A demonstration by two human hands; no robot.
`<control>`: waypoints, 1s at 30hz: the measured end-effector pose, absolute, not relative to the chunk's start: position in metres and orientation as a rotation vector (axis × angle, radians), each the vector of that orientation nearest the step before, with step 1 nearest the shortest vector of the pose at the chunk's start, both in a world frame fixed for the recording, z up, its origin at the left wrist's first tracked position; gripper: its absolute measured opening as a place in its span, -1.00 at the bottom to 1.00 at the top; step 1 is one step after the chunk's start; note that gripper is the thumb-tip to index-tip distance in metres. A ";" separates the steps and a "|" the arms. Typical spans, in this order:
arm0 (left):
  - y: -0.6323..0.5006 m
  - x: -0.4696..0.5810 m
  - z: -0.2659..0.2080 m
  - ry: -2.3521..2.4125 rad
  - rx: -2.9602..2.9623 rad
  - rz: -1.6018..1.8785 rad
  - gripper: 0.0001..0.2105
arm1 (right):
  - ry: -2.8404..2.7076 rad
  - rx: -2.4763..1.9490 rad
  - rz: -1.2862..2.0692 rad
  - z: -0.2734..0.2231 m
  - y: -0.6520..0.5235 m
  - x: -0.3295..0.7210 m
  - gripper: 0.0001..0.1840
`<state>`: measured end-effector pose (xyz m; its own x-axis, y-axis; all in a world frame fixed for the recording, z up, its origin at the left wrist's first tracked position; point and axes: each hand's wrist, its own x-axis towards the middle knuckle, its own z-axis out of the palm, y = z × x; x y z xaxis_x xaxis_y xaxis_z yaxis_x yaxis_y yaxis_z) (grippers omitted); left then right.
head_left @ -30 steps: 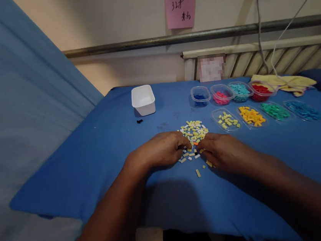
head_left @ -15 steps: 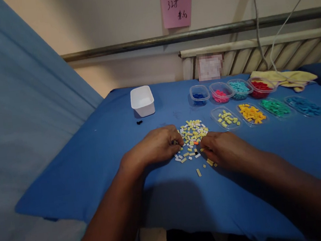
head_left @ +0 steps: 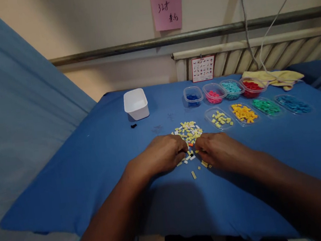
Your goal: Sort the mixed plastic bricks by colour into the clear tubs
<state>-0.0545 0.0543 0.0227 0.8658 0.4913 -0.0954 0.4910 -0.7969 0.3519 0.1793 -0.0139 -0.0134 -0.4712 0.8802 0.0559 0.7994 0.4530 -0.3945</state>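
Note:
A loose pile of small yellow and white toy bricks [head_left: 189, 129] lies on the blue cloth, with an orange brick and a black one among them. My left hand [head_left: 168, 151] is at the pile's left side, fingers curled down and closed among the bricks. From the right, my right hand [head_left: 214, 148] reaches in with its fingers bent and pressed together. Whatever either set of fingertips holds is hidden or too small to make out. A few stray bricks, one a pale yellow brick [head_left: 193, 175], lie on the near side.
A white tub [head_left: 138, 112] stands at the back left, black pieces [head_left: 133, 126] before it. Clear tubs of blue [head_left: 193, 100], pink, turquoise and red bricks form a back row. Shallow trays of yellow, orange [head_left: 244, 113], green and blue bricks sit nearer. A yellow cloth [head_left: 277, 76] lies behind.
My left hand has moved right and slightly nearer, towards my right hand, and covers bricks that showed before. The whole view has shifted a little.

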 end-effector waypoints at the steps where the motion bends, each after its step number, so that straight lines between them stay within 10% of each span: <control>1: 0.054 -0.054 0.022 0.727 2.675 0.005 -0.84 | -2.454 -1.447 0.453 -0.013 -0.013 0.180 -0.88; 13: 0.055 -0.053 0.023 0.660 2.655 0.028 -0.79 | -1.980 -1.910 0.012 -0.022 0.033 0.273 -0.80; 30: 0.049 -0.007 -0.007 0.877 1.409 0.807 -0.66 | -1.847 -1.097 0.394 -0.019 -0.009 0.188 -0.74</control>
<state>-0.0066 0.0487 -0.0070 0.4698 0.8822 -0.0331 0.0402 0.0161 0.9991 0.1876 -0.0089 -0.0189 -0.1783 0.8166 0.5489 0.5216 0.5515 -0.6510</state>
